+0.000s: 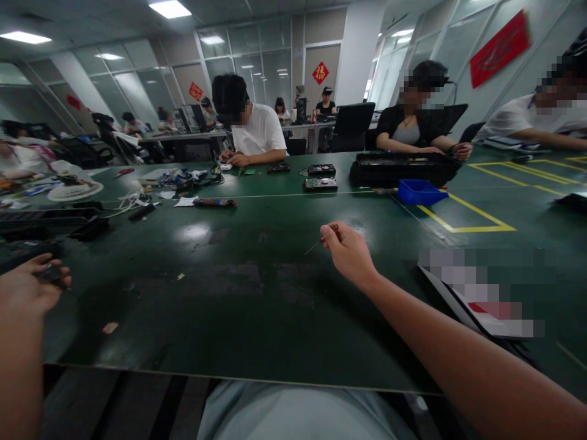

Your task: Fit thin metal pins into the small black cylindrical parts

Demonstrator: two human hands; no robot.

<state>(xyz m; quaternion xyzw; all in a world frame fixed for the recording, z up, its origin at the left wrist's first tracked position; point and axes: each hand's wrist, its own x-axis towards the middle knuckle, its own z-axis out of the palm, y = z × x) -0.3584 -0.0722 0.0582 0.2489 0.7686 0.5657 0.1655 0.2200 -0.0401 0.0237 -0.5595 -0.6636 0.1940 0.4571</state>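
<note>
One thin tool point(312, 247) in the right hand point(347, 249), above the middle of the green surface point(257, 342): pinched tight at its reddish end between thumb and curled fingers, with the metal shaft jutting past the fingertips, down and toward the left edge. One small dark item point(51, 275) in the left hand point(28, 287), over the left part, inside half-curled fingers; too unclear to identify. Two pale scraps point(110, 328) between the hands, one closer to the near edge. Three flat dark devices point(320, 184) toward the far edge, two of them one behind the other. Right of these, one blue tray point(419, 192), just before one long black case point(403, 170). Toward the right edge, one flat pale item point(479, 305), partly blurred.
</note>
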